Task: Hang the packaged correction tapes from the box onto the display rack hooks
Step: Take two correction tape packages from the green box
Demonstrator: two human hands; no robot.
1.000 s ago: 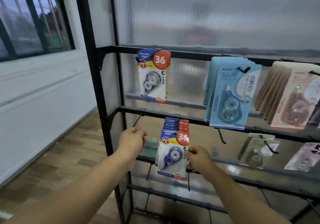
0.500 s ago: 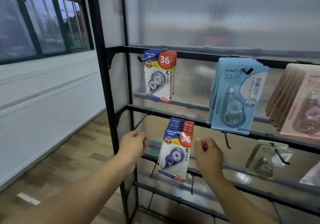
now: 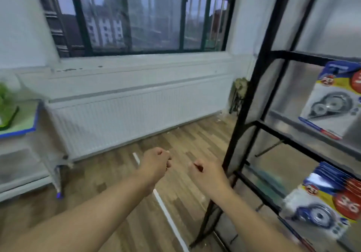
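Packaged correction tapes [image 3: 328, 203] hang stacked on the display rack [image 3: 242, 115] at far right: probably light, stiff card with slick blisters, best pinched near the hang hole. A bare hook [image 3: 270, 150] juts forward just left of the stack. Left hand [image 3: 156, 160] and right hand [image 3: 207, 173] are curled fists holding nothing, over open floor [image 3: 195, 140]. No box shows.

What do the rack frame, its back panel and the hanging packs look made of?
Rack frame: probably black-painted metal, thin straight bars. Back panel: likely translucent plastic, diffuse light through it. Hanging packs: printed card with clear plastic blister, seemingly glossy; blur limits certainty.
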